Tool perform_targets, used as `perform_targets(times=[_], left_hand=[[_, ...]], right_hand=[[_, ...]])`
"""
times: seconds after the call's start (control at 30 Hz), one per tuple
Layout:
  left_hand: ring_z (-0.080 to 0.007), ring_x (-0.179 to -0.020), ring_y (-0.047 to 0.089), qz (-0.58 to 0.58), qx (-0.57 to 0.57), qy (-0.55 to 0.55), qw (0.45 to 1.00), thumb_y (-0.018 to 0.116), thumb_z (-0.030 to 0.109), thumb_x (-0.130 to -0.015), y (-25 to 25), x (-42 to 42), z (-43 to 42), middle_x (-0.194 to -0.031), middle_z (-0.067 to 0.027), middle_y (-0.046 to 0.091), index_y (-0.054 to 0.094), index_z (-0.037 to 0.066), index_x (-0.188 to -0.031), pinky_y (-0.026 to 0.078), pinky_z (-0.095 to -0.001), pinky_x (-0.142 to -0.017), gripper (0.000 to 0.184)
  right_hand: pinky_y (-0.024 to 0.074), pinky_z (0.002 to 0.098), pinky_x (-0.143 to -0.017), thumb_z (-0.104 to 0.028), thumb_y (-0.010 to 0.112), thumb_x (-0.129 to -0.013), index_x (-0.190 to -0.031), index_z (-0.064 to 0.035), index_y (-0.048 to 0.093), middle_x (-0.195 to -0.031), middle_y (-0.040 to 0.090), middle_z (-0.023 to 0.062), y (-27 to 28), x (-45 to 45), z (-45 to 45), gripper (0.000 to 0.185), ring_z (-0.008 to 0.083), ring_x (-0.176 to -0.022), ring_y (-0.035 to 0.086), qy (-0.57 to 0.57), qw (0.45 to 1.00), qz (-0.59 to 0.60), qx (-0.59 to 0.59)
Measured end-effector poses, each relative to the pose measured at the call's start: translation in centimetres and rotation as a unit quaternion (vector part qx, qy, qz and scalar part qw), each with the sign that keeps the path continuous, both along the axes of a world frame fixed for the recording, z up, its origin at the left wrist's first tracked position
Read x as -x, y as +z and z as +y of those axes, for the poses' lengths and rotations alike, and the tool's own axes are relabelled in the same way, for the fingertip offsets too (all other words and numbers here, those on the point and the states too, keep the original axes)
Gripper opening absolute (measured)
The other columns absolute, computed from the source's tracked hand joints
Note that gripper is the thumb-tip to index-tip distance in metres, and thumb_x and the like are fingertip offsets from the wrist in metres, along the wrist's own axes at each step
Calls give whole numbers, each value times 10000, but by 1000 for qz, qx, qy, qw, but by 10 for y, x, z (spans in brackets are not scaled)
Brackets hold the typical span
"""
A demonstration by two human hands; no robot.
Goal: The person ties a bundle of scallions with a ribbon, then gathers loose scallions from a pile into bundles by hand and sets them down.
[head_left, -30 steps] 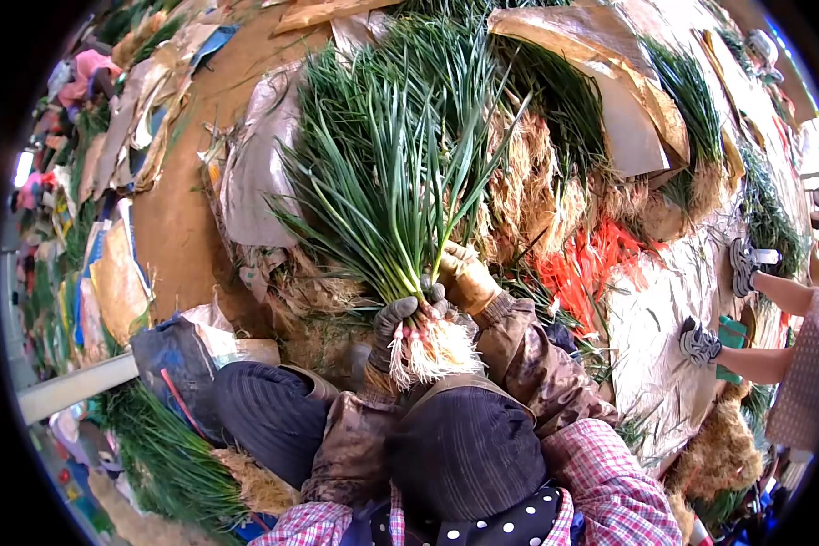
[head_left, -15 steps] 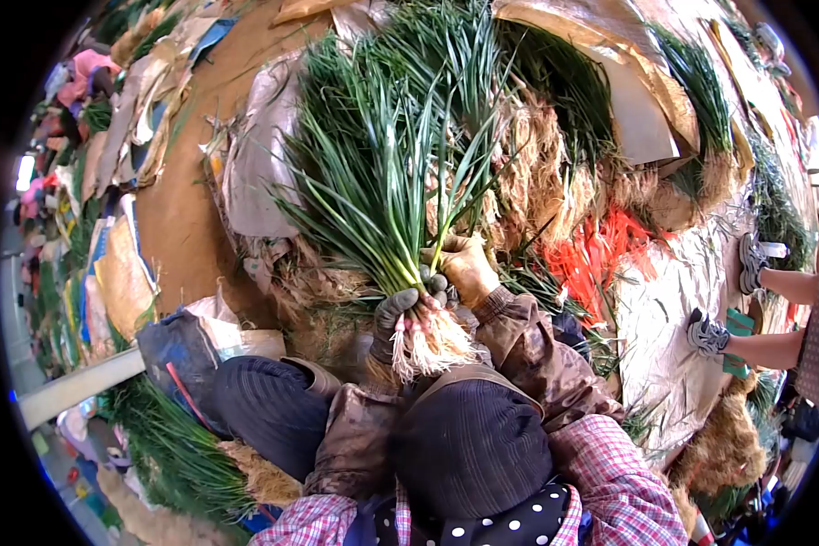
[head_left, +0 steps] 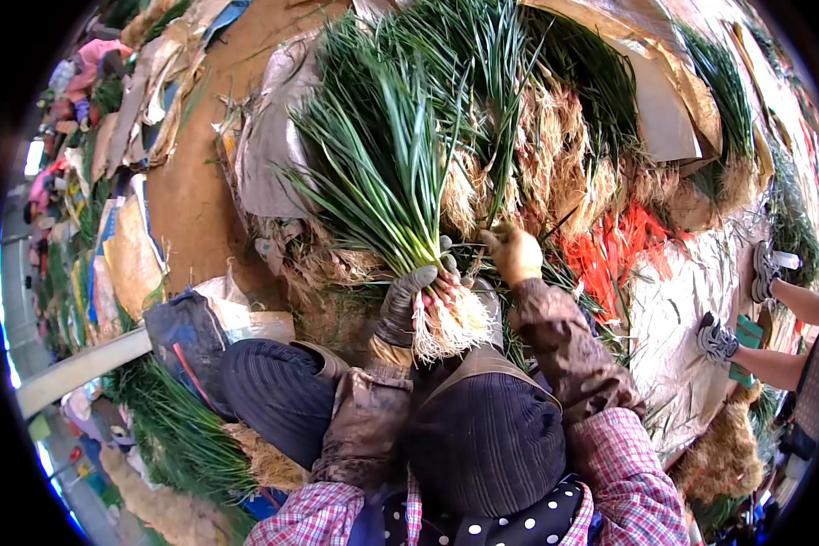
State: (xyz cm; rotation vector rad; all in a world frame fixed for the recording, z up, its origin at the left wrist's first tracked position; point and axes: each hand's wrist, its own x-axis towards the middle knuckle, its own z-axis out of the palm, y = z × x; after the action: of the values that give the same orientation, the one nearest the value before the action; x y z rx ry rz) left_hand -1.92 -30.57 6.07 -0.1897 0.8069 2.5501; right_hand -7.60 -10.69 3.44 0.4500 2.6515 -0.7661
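Note:
My left hand [head_left: 404, 308], in a dark grey glove, is closed around a bunch of green onions [head_left: 393, 196]. Their pale roots [head_left: 450, 326] hang toward my body and the long green leaves fan out away from me. To the right of the bunch, apart from it, my right hand [head_left: 513, 252] wears a yellowish glove, its fingers pressed together at the lower edge of the onion pile. Whatever those fingers hold is too small to make out. Beyond both hands lies a large pile of green onions [head_left: 482, 55] with tan roots.
Red plastic strands [head_left: 614, 255] lie right of my right hand. A pale sheet [head_left: 682, 328] spreads further right, where another person's legs [head_left: 778, 369] show. More onions [head_left: 187, 437] lie at lower left beside a dark bag [head_left: 187, 341]. A white bar [head_left: 82, 375] juts in from the left.
My right hand has left the bunch and moved right, toward the pile's roots. My left hand keeps hold of the bunch. The view has shifted slightly.

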Motion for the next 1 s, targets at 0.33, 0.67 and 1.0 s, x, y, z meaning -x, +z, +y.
perform_targets(times=[0.33,0.67,1.0], left_hand=[[-140,-583,598,-98,129,-24,987,711,95,-783,8,1,12,-835,-73,650,572,-7,-1112,483,-221,-490,371],[-180,-774,626,-71,40,3,997,657,151,-790,32,0,17,-954,-113,644,546,-19,-1159,532,-288,-684,421],[-233,-924,622,-100,-49,7,994,649,187,-820,48,-4,13,-1031,-149,631,522,-37,-1168,516,-410,-874,432]], right_hand=[[497,238,-724,-112,652,-873,-971,21,658,-898,675,66,7,-5,3,166,107,-784,602,-31,938,57,340],[495,247,-471,-215,558,-939,-880,-13,598,-715,636,55,42,-27,-29,214,120,-558,585,-347,685,-73,636],[535,280,-668,-142,560,-926,-1103,-3,575,-908,642,89,39,4,-28,225,166,-791,624,-203,636,-122,735]])
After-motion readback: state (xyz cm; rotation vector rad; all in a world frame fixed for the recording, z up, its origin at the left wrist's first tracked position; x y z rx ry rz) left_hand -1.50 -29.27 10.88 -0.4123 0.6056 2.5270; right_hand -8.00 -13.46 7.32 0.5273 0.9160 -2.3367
